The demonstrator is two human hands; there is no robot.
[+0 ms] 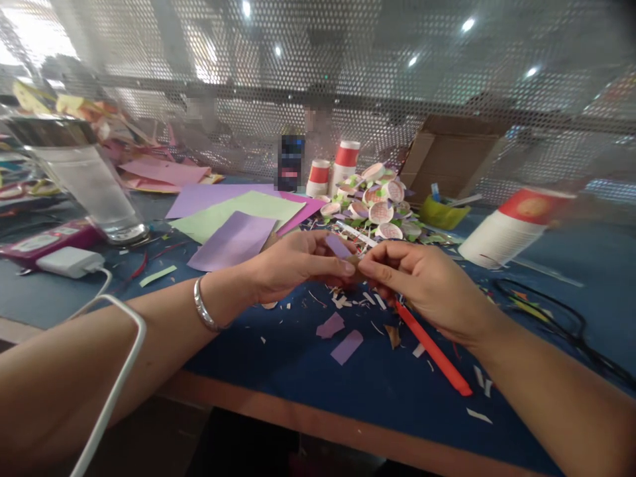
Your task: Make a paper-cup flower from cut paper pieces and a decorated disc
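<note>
Above the blue tabletop, my left hand (293, 262) pinches a small purple paper strip (338, 246) between thumb and fingers. My right hand (422, 275) meets it fingertip to fingertip, its thumb and forefinger closed; what lies in that pinch is too small to tell, though something brownish shows between the two hands. Below them lie loose purple paper pieces (348, 347), white scraps, and a slim red stick-shaped tool (432, 348), its upper end under my right hand. Just behind the hands, a white pen-like stick (356, 234) lies at an angle.
Purple and green paper sheets (238, 212) lie at left centre. Behind stand paper cups (318, 179) and a heap of cut cup bottoms (381, 212). A larger stack of cups (519, 225) leans at right. A glass (89, 179) and white cable (119, 377) are left.
</note>
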